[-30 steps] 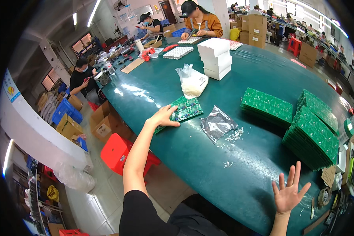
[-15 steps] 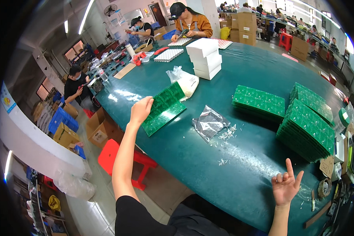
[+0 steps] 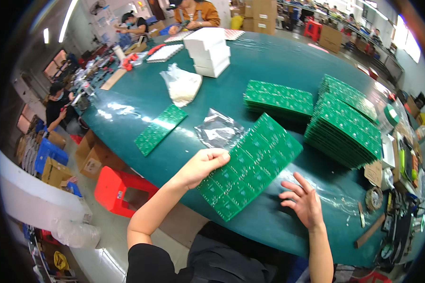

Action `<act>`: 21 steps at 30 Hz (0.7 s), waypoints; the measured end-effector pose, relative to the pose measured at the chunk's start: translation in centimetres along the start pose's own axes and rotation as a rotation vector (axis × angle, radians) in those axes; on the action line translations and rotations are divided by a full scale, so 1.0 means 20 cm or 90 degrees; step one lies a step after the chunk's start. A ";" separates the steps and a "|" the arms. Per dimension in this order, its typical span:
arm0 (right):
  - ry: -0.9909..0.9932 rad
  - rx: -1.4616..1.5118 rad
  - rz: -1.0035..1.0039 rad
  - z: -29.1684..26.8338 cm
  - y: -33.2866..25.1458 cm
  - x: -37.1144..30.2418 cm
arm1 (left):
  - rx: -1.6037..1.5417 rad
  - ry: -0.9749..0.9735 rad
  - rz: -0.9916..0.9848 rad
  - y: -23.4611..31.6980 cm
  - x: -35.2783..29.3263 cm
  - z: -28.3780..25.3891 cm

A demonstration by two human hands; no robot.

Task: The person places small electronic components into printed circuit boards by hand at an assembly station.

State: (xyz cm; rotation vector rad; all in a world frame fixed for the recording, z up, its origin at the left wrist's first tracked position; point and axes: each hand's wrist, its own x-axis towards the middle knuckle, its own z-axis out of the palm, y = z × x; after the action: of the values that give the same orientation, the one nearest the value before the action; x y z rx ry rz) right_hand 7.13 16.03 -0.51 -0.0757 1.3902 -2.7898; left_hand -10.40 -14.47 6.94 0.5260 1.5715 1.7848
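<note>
Your left hand (image 3: 200, 167) pinches green circuit board (image 3: 252, 165) by left edge, board slanting above bench (image 3: 255, 59) before you. Your right hand (image 3: 308, 205) near board's right edge, apart from it, fingers loosely spread. Second board (image 3: 161, 129) lies on bench, farther left. Board stacks (image 3: 347, 127) stand to right; plastic bag (image 3: 217, 128) lies partly behind held board.

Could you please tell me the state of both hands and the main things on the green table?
Left hand: closed, gripping the held circuit board by its edge
Right hand: open, apart from that board
held circuit board: raised off the table
Lone circuit board: lying flat
Circuit-board stacks: piled in layers
White boxes: stacked
Clear bag: rumpled, partly hidden
Whitish bag: filled
</note>
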 end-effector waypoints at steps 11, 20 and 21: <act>0.312 -0.266 0.019 -0.21 -0.24 -0.32 | 0.477 -0.045 0.175 -0.18 0.16 0.18; 0.512 -0.598 0.044 -0.41 -0.32 -0.70 | 0.685 0.057 0.239 -0.32 0.03 0.05; 0.517 -0.597 0.047 -0.41 -0.32 -0.69 | 0.731 0.076 0.281 -0.34 0.04 0.08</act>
State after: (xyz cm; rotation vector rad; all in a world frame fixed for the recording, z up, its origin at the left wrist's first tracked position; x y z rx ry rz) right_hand 20.53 26.93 -0.75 1.1439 2.6298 -1.8676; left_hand -8.34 -12.54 0.50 1.3797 2.6486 0.9992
